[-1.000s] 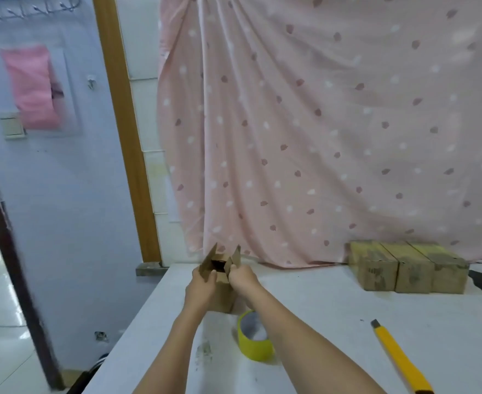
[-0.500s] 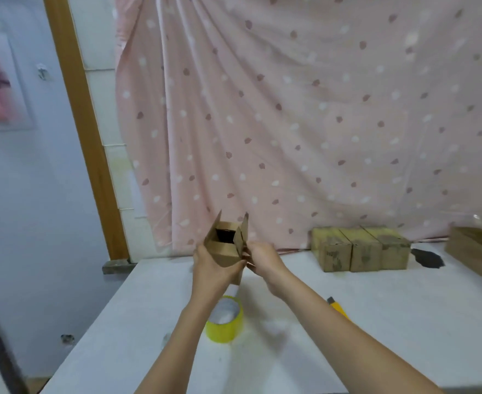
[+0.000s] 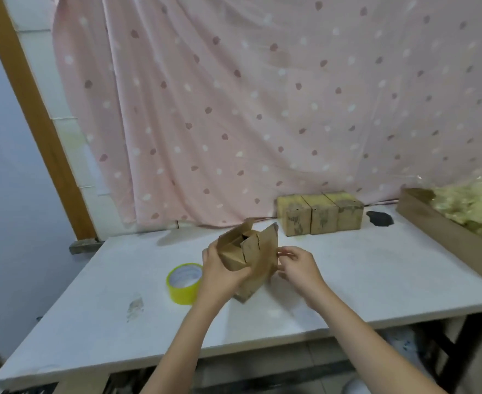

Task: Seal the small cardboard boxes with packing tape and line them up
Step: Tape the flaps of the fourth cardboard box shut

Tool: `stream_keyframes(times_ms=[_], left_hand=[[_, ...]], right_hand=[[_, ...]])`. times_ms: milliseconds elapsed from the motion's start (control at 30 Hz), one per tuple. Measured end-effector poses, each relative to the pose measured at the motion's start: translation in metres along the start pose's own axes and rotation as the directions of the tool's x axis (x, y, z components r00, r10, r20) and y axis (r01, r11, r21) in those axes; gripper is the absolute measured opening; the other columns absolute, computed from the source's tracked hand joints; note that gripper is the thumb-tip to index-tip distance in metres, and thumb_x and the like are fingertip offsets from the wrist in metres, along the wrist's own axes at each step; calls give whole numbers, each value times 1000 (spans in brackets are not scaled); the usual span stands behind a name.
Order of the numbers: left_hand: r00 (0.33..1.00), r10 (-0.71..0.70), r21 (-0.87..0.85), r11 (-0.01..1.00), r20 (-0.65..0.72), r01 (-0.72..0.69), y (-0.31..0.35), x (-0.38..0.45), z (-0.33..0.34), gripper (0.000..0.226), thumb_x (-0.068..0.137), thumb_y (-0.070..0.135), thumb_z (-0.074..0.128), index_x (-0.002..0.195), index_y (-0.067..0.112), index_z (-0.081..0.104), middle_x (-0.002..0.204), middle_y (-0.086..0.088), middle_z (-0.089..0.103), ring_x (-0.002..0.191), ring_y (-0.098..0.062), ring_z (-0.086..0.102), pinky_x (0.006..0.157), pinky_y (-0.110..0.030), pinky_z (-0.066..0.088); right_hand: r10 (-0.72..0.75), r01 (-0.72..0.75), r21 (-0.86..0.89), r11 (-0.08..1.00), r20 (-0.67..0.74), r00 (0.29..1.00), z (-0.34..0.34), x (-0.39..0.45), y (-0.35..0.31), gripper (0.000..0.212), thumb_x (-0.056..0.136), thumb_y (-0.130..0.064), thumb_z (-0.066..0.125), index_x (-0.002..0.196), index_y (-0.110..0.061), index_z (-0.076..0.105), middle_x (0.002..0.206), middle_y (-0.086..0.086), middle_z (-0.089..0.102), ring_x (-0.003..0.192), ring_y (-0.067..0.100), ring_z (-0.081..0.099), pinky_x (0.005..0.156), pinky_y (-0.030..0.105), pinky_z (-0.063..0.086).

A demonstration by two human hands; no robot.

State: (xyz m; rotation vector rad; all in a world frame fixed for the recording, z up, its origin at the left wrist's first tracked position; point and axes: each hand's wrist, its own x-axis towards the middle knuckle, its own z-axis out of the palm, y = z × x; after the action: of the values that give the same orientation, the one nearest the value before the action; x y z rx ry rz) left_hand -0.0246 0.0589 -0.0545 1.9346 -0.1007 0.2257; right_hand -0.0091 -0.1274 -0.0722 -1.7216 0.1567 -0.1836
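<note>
Box (image 3: pixel 248 258) held above surface (image 3: pixel 348 280) centre, flaps unfolded. Left grip (image 3: pixel 220 273) wrapped round box; right grip (image 3: pixel 298 264) pinching flap edge. Risk: flaps spring open before tape (image 3: pixel 183 282) applied; seam gapes.

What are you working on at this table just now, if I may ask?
A person is closing a small cardboard box: the left hand grips it while the right hand pinches a flap. Its top flaps stand open. A yellow tape roll lies beside it, and three taped boxes stand lined up by the curtain.
</note>
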Motion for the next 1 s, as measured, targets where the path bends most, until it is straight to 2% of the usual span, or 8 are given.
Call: stream_keyframes(times_ms=[200, 333, 500, 633, 733, 800, 900, 1000], left_hand=[[1000, -25, -71, 997, -5, 25, -15, -6, 9, 95, 58, 35, 80, 139, 44, 31, 129, 12, 52, 112, -7, 60, 95, -41, 55], [999, -19, -178, 984, 46, 27, -14, -11, 11, 94, 63, 22, 74, 142, 45, 28, 121, 19, 58, 94, 6, 64, 88, -38, 59], [985, 0, -230, 972, 172, 40, -20, -6, 0, 83, 78, 2, 65, 136, 49, 30, 127, 10, 59, 113, -8, 62, 76, -25, 57], [969, 40, -240, 971, 245, 21, -21, -7, -8, 80, 85, -12, 54, 136, 46, 31, 129, 15, 59, 113, -12, 63, 81, -26, 57], [975, 65, -264, 964, 213, -6, -25, -7, -12, 82, 86, -7, 59, 137, 51, 33, 142, 14, 49, 124, -12, 57, 107, -40, 47], [978, 86, -270, 962, 191, -32, -23, -9, -13, 75, 90, 6, 68, 137, 53, 35, 146, 13, 45, 131, -9, 50, 113, -40, 40], [985, 103, -298, 953, 138, -58, -18, -14, -8, 56, 93, 27, 70, 135, 52, 43, 144, 11, 48, 132, -6, 48, 107, -32, 44], [993, 97, -328, 942, 72, -68, -16, -17, -2, 48, 93, 27, 68, 131, 49, 49, 135, 13, 54, 121, 4, 54, 95, -23, 51]], right_hand=[[52, -46, -173, 984, 27, 998, -2, -4, 35, 26, 90, -17, 51, 103, -26, 72, 133, -7, 57, 124, 18, 52, 100, 35, 47], [43, -61, -201, 978, -92, 995, -17, 3, 40, 26, 96, -17, 51, 118, -18, 64, 122, -4, 64, 107, 16, 57, 82, 27, 44], [35, -53, -140, 989, -127, 991, -31, 7, 33, 30, 97, -14, 51, 125, -19, 60, 120, 0, 62, 104, 14, 57, 78, 24, 45], [-104, 97, -81, 992, -91, 990, -32, -5, 16, 30, 99, -14, 51, 126, -22, 61, 123, -7, 62, 115, 10, 56, 98, 30, 48], [-250, 248, -34, 968, -58, 967, -31, -17, 5, 28, 102, -16, 48, 121, -23, 66, 119, -13, 66, 115, 6, 58, 100, 28, 47], [-277, 277, 7, 961, -21, 961, -30, -24, 0, 27, 103, -23, 46, 117, -26, 69, 114, -16, 68, 115, 4, 58, 99, 28, 47], [-283, 283, -38, 958, 13, 959, -28, -30, -4, 26, 101, -35, 50, 114, -26, 71, 111, -17, 69, 111, -1, 58, 93, 20, 46], [-303, 304, -70, 950, 19, 953, -25, -36, -5, 21, 97, -36, 56, 109, -29, 72, 105, -25, 69, 104, -10, 58, 82, 5, 44]])
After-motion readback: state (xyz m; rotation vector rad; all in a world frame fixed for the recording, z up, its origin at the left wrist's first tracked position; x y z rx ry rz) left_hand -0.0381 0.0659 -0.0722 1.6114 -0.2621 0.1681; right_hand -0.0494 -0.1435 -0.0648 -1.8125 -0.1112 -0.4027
